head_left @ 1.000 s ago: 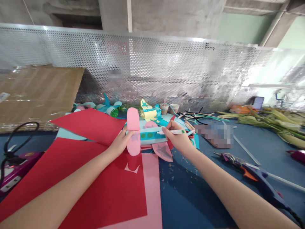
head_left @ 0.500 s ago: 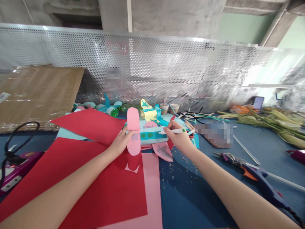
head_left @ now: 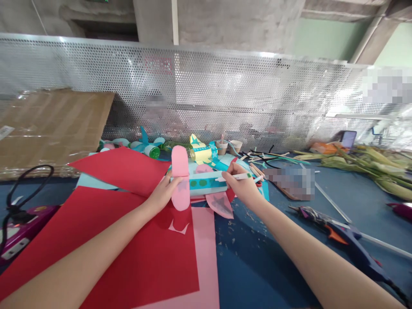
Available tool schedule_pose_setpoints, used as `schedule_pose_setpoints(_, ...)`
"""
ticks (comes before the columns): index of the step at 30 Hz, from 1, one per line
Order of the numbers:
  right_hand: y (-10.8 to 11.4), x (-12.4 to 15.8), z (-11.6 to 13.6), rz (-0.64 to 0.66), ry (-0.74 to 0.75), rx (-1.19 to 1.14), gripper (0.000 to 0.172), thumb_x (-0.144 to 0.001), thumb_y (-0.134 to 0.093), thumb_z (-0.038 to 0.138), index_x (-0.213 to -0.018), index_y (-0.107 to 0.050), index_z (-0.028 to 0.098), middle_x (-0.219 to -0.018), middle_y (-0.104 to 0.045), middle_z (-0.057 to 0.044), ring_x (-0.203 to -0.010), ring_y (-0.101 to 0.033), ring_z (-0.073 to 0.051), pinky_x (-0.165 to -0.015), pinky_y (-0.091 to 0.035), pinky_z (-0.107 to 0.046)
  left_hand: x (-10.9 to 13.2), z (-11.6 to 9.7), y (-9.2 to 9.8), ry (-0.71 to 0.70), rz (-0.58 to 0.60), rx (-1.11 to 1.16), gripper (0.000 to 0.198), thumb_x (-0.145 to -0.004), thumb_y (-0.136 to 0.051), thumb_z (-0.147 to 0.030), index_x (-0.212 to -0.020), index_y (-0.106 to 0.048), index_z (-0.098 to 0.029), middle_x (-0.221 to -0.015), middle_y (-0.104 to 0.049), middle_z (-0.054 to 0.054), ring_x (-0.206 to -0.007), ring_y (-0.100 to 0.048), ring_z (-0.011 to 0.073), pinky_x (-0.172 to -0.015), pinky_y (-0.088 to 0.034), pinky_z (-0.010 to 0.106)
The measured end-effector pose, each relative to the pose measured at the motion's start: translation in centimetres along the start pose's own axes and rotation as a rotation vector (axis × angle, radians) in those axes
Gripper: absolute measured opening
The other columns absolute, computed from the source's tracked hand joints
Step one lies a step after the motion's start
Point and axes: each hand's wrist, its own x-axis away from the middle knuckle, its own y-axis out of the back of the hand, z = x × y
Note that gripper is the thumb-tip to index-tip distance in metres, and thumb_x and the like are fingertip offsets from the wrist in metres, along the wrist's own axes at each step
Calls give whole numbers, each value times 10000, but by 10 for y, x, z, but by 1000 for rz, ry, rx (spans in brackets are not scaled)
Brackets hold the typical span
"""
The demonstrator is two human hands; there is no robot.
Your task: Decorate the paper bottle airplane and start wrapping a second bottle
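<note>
Right hand (head_left: pixel 242 186), pinching a marker (head_left: pixel 241 176), has edged rightward, hiding part of the model airplane (head_left: pixel 207 185). Left hand (head_left: pixel 163 190) grips it, fingers partly obscured.

Beyond the fingers (head_left: pixel 235 169), past the blue table (head_left: pixel 257 266) beneath them, stands a perforated metal screen (head_left: pixel 209 94) (speckled with bright glare (head_left: pixel 238 78)), with a grey concrete wall (head_left: pixel 238 25) high above it and, up to the fingers' right, a pale green wall (head_left: pixel 325 38) beside a slanting beam (head_left: pixel 381 36).

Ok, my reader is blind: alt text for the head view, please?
The right hand holds a white marker at a pink and blue toy plane, which the left hand grips. Red paper lies at left, a glue gun at right.
</note>
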Motion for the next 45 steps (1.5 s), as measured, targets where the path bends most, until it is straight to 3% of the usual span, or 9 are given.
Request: schedule_pose_setpoints(45, -1, 2, -1, 71, -35, 61, 202, -743, -542, 305, -612, -399, 248, -473, -440, 75, -473, -408, -126, -514, -316, -269, 0, -1, 0, -14, 8, 16, 455, -787, -515, -488, -1160, -621, -249, -1270, -651, 20, -1177, -582, 283, -1014, -433, 352)
